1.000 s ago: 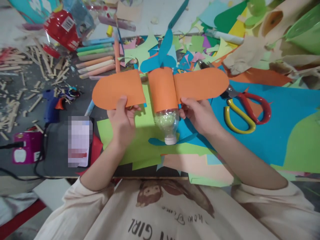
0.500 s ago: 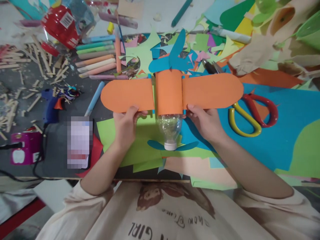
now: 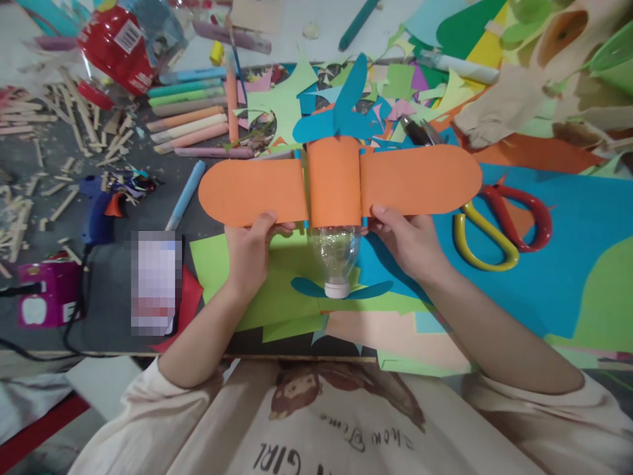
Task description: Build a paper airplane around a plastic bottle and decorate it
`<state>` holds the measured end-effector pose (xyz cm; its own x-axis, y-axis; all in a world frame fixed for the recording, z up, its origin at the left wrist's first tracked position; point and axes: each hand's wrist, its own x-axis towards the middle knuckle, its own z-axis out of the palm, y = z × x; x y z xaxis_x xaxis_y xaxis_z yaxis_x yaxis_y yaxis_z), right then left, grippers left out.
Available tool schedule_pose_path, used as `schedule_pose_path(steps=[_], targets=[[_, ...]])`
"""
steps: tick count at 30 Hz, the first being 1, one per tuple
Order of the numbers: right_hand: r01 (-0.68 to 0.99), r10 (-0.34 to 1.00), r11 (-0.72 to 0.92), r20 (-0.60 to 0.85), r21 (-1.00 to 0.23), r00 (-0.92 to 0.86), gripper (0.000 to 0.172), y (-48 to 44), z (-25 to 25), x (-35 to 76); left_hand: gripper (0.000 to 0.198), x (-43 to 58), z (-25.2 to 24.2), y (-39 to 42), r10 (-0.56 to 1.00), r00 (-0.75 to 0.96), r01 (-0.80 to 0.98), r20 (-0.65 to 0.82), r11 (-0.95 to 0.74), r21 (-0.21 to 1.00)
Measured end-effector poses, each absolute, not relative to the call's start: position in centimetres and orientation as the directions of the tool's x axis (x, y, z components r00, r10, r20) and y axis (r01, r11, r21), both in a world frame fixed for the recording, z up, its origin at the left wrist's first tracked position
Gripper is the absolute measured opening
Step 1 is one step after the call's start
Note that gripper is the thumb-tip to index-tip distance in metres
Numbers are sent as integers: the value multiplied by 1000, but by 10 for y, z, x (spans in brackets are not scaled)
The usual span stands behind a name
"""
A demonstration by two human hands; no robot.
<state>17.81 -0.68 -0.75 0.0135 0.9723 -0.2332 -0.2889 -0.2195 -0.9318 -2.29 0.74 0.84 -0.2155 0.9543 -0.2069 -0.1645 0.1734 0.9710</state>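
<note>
A clear plastic bottle [image 3: 336,254] with a white cap, wrapped in orange paper, lies with its cap toward me. Orange rounded paper wings stick out on both sides, and blue paper tail pieces [image 3: 341,109] stand at the far end. My left hand [image 3: 250,247] pinches the lower edge of the left wing [image 3: 247,188], thumb on top and fingers beneath. The right wing [image 3: 420,178] is gripped near its inner edge by my right hand [image 3: 405,237] in the same way. A blue paper strip [image 3: 370,289] with rounded ends lies under the bottle cap.
Scissors [image 3: 487,254] with red and yellow handles lie at right on blue paper [image 3: 544,297]. At left are a blue glue gun [image 3: 99,211], a phone [image 3: 155,284], a purple box [image 3: 49,293] and wooden sticks [image 3: 74,109]. Markers [image 3: 190,119] and paper scraps fill the back.
The left wing sits very slightly lower along with my left hand. Both hands keep the same grip; otherwise only a small shift of the view shows.
</note>
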Motion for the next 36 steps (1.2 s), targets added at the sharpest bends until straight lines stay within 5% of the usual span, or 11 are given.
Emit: schedule_pose_path(steps=[36], targets=[[-259,973,-225,-231,-939,-10,21,-9,-9,178,8,-23,11,9,945,-165,-169,-284,256,952]])
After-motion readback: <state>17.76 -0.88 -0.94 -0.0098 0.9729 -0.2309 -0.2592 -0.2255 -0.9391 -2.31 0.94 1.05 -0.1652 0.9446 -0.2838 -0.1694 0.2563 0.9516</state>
